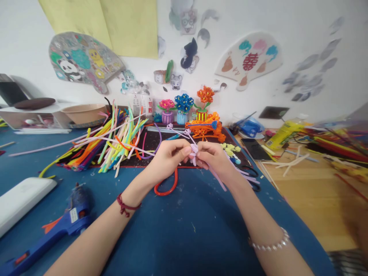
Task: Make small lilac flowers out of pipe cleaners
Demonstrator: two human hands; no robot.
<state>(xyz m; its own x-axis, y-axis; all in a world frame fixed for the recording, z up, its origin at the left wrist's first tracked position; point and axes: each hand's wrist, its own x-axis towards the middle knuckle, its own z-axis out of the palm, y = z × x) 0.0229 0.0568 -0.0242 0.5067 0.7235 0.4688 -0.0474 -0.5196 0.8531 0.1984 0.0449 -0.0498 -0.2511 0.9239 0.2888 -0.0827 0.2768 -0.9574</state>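
Between my fingertips is a lilac pipe cleaner (194, 149) bent into small loops, its straight tail hanging down to the right. My left hand (175, 154) pinches the looped part from the left. From the other side my right hand (211, 154) grips the same pipe cleaner, thumb and finger closed. Just beyond lie lilac looped stems (187, 132) on the dark mat (151, 138). More straight lilac pipe cleaners (247, 175) stick out past my right wrist, beside black scissor handles (254, 180). Below my left hand shows a red loop (168, 191).
A heap of coloured pipe cleaners (123, 142) lies left. A blue glue gun (69, 222) and white box (25, 203) are nearer. Potted pipe-cleaner flowers (184, 109) stand at the wall, orange ones (208, 130) before them. A phone (255, 149) and yellow bottle (284, 134) lie right.
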